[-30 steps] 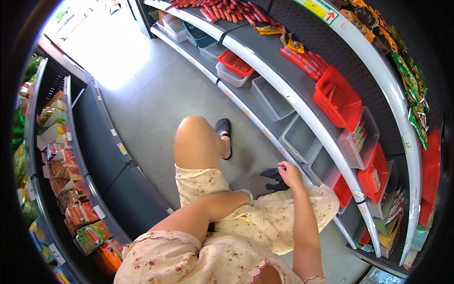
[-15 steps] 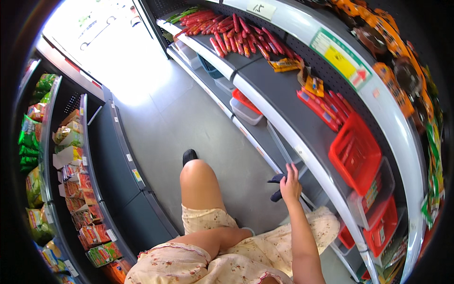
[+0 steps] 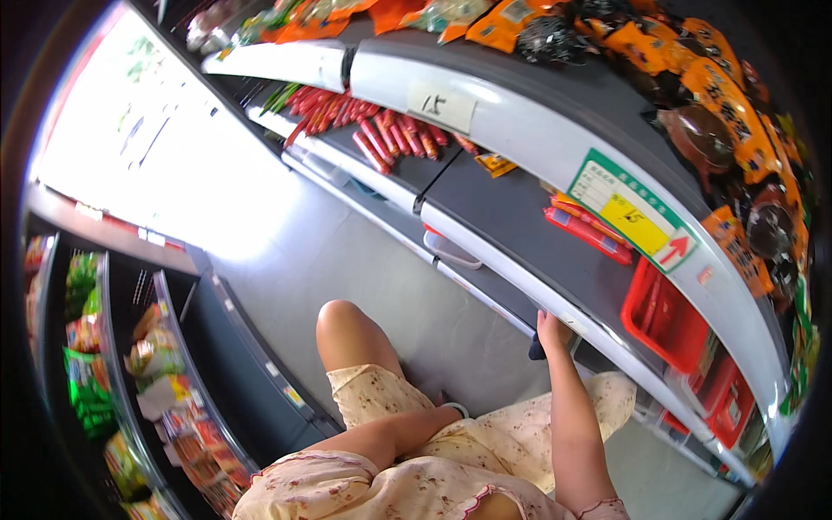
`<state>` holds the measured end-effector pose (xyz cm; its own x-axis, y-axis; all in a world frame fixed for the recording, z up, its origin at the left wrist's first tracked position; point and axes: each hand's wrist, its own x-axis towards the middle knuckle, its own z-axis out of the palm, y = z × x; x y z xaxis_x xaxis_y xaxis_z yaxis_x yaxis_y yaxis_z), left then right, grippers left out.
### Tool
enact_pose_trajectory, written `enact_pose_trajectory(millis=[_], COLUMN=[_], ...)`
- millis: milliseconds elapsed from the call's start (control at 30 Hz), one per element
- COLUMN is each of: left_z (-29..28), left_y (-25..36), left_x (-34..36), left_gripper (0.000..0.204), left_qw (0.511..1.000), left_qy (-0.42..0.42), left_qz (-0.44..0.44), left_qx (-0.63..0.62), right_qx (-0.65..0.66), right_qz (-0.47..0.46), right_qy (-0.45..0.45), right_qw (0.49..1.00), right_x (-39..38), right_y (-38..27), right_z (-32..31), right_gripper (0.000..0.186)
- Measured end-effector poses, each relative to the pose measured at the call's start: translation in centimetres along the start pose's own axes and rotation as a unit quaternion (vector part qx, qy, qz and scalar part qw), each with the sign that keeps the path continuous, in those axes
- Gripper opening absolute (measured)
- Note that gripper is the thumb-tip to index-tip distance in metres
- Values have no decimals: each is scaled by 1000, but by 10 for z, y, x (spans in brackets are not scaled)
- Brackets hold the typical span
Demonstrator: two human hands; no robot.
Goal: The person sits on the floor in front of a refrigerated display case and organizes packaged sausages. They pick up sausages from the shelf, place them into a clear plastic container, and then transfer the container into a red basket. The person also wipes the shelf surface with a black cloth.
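My right hand (image 3: 553,330) is at the front edge of the low shelf (image 3: 498,204), its fingers bent and partly hidden. A small dark, cloth-like thing (image 3: 537,348) shows under it and seems to be in its grip; its kind cannot be made out. My left hand (image 3: 451,407) lies low beside my raised bare knee, with a pale band (image 3: 457,410) at the wrist; its fingers are hidden. On the low shelf to the right are red-wrapped sausages (image 3: 386,140), a few flat red packs (image 3: 589,230) and a red basket (image 3: 666,316).
Above runs a shelf with a white front edge (image 3: 520,130), price cards and orange-and-dark packets (image 3: 728,113). Clear bins (image 3: 451,249) stand on the lowest level. To the left, a rack holds snack packets (image 3: 89,390). Grey floor (image 3: 338,247) leads to a bright doorway (image 3: 130,147).
My view has turned and shifted, bringing more of the upper shelf in. My right hand has moved against the low shelf's edge, its spread fingers now bent, the dark thing still by it.
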<state>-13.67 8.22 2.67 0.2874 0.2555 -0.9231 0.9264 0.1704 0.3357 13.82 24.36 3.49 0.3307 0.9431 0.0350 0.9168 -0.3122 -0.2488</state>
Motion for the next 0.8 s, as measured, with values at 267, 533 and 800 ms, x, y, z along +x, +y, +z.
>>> enact_pose_trajectory(millis=[267, 533, 800], left_z=[-65, -120, -153], left_y=[-42, -3, 60], left_x=[22, 78, 108], left_gripper=[46, 48, 50], left_qw=[998, 994, 867], left_qy=[-15, 25, 256], left_qz=[22, 88, 97], left_qx=[49, -61, -417], right_qx=[109, 85, 119], right_qz=[140, 103, -17], right_qy=[-165, -157, -251], right_qw=[970, 979, 961], right_x=[-8, -90, -125], right_y=[-74, -100, -111], right_z=[-38, -47, -70], right_gripper=[28, 21, 35])
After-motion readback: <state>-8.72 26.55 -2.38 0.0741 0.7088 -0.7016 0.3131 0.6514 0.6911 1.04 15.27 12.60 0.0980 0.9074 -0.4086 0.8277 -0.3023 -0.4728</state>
